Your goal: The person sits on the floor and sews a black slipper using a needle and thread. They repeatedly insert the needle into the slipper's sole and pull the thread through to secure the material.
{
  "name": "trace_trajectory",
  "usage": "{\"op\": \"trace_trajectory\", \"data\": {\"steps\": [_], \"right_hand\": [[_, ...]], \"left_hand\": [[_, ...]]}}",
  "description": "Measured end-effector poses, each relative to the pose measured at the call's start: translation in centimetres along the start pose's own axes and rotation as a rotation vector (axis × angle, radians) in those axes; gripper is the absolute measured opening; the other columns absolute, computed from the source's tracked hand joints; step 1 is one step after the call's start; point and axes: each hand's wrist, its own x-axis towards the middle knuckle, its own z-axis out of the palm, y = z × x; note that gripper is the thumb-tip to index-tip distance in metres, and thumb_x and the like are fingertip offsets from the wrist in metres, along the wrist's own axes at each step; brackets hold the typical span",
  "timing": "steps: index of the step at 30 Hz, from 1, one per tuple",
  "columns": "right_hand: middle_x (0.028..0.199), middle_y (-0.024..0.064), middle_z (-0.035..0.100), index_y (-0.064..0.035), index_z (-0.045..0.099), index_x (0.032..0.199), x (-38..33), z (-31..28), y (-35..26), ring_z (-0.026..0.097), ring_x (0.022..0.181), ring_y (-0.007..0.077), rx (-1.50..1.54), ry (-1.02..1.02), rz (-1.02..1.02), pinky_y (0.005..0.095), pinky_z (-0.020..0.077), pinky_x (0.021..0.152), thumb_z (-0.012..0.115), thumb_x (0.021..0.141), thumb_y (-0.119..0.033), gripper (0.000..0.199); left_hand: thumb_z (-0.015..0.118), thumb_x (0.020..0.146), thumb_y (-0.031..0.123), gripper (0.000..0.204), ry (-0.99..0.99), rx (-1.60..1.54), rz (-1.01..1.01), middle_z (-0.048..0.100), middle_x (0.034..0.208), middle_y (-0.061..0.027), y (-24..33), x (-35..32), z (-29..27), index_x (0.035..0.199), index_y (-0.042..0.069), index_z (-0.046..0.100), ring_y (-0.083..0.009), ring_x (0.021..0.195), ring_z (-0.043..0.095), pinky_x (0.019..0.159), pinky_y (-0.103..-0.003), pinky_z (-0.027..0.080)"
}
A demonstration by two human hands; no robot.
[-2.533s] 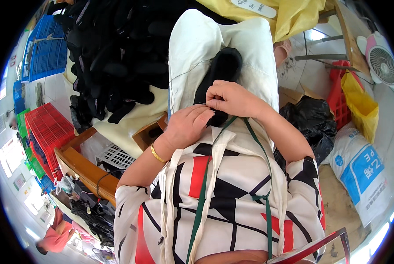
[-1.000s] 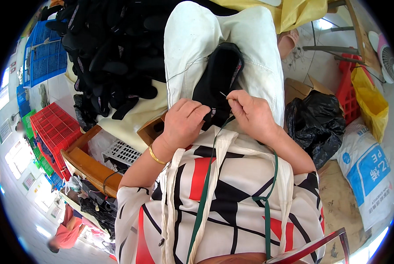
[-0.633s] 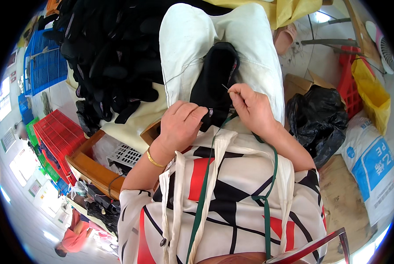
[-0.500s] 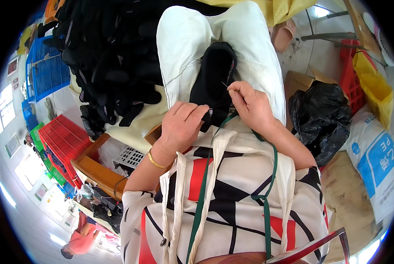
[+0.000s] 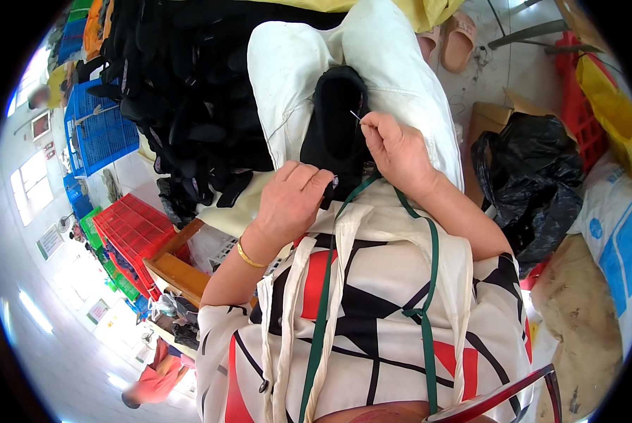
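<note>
The black shoe point(image 5: 325, 144) is lying along the white-covered lap point(image 5: 409, 88), which is seemingly serving as support; the left hand's point(image 5: 291, 197) grip is pinching its near end, probably steadying it, while the right hand's point(image 5: 400, 149) grip is holding a needle point(image 5: 354, 114), leaving its tip exposed.

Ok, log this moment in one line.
left hand: holding black fabric shoe | right hand: pinching thin silvery needle | shoe: on white-clothed lap

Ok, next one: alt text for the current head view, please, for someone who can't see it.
A person's right hand pinches a thin needle-like tool over a black shoe on their white-clothed lap, while the left hand holds its near end. A heap of black footwear lies to the left.
</note>
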Motion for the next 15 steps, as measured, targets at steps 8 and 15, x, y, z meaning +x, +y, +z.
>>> {"op": "trace_trajectory", "data": {"steps": [8, 15], "right_hand": [[0.066, 0.0087, 0.062, -0.0068, 0.057, 0.099, 0.7, -1.0, 0.5, 0.063, 0.057, 0.0261, -0.085, 0.221, -0.162, 0.0370, 0.0512, 0.051, 0.071, 0.084, -0.005, 0.021], [0.068, 0.0106, 0.062, -0.0062, 0.059, 0.099, 0.8, -1.8, -0.2, 0.063, 0.059, 0.0277, -0.010, 0.180, -0.094, 0.0383, 0.0509, 0.052, 0.070, 0.086, -0.006, 0.017]], "left_hand": [[0.067, 0.050, -0.012, 0.051, -0.030, 0.012, 0.048, 0.059, 0.086, -0.0093, 0.8, 1.5, 0.4, 0.099, 0.003, 0.067, -0.0288, 0.077, 0.058, 0.067, -0.036, 0.050], [0.070, 0.053, -0.011, 0.048, -0.079, -0.029, -0.030, 0.060, 0.090, -0.0093, 1.1, 1.8, 0.3, 0.098, 0.005, 0.066, -0.0301, 0.080, 0.058, 0.068, -0.038, 0.050]]}}
